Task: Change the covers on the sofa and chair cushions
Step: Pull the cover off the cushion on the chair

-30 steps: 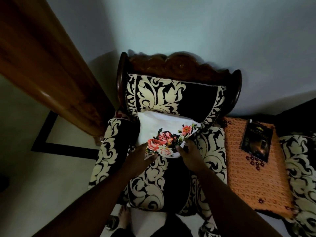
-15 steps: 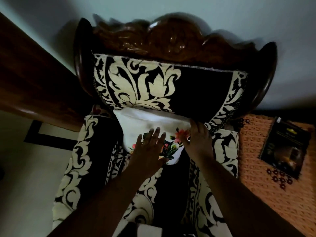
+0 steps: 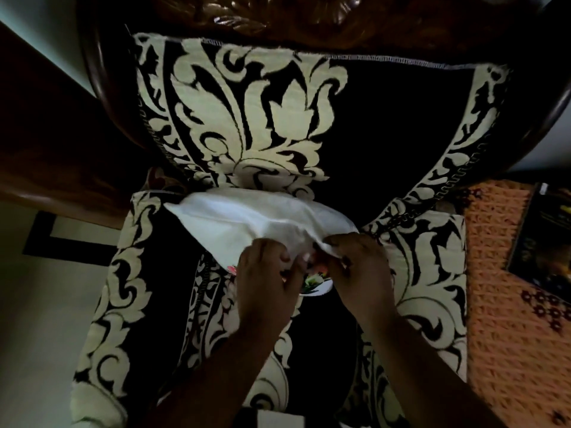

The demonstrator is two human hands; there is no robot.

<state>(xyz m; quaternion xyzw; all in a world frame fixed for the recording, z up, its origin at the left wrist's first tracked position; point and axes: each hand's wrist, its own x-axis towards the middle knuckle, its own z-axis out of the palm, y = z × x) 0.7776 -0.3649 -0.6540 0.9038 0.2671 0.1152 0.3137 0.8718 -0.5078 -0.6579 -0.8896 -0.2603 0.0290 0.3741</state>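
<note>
Left hand (image 3: 262, 279) and right hand (image 3: 361, 270) pinching the near edge of a white floral cushion cover (image 3: 247, 220), bunched on the armchair (image 3: 386, 134) seat against its black-and-cream backrest, orange woven mat (image 3: 506, 304) alongside.

Two bare forearms, no sleeves, bare hands, left (image 3: 265, 285), right (image 3: 360, 273)

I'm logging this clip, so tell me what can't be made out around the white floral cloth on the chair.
Head view:
- Floral print of the white cloth: mostly covered by the left hand and right hand.
- Chair's carved wooden top: cut by the upper edge.
- Dark packet on the orange mat: too dim to read.
</note>
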